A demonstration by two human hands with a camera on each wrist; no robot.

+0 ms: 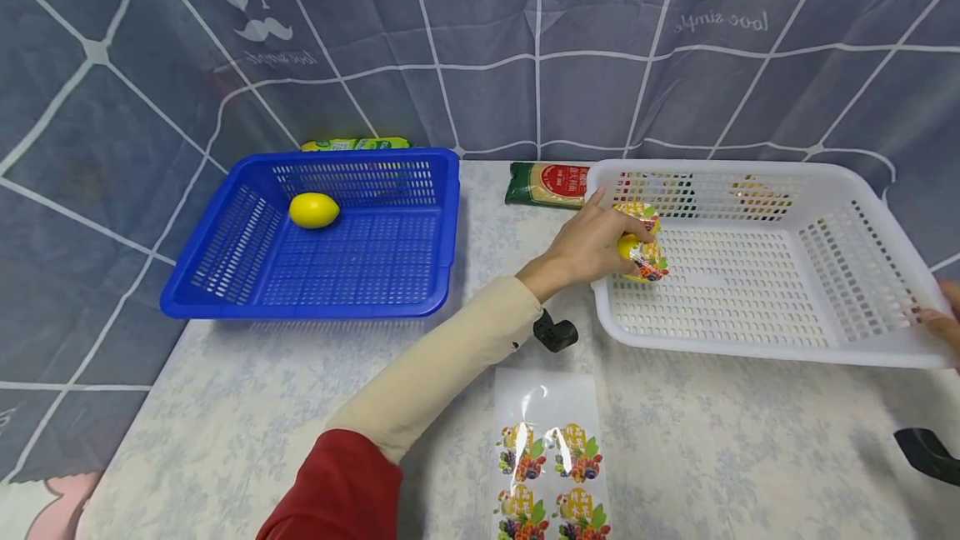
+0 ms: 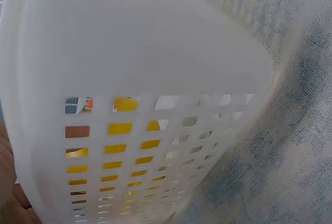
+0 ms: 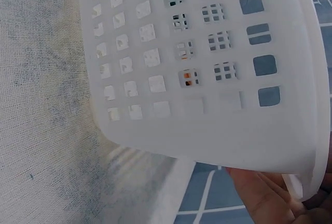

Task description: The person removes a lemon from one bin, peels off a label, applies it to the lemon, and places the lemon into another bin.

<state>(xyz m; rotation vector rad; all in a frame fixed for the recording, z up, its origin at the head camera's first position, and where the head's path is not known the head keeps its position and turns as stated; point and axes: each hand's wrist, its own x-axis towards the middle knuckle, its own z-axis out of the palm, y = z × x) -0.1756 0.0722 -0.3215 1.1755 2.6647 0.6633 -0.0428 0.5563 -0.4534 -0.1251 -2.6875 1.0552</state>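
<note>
My left hand reaches over the left rim of a white plastic basket. Its thumb and a finger pinch a yellow lemon that carries a colourful fruit sticker; part of another stickered yellow lemon shows behind the finger. Through the basket's slots, the left wrist view shows yellow patches of lemon, with only an edge of the hand in sight. At the far right, my right hand grips the basket's rim; in the right wrist view its fingers curl under the lip.
A blue basket with a plain lemon stands left. Below the white basket lies a sticker sheet. Behind are a red-green packet and a green packet. Black objects lie on the table; a grey curtain hangs behind.
</note>
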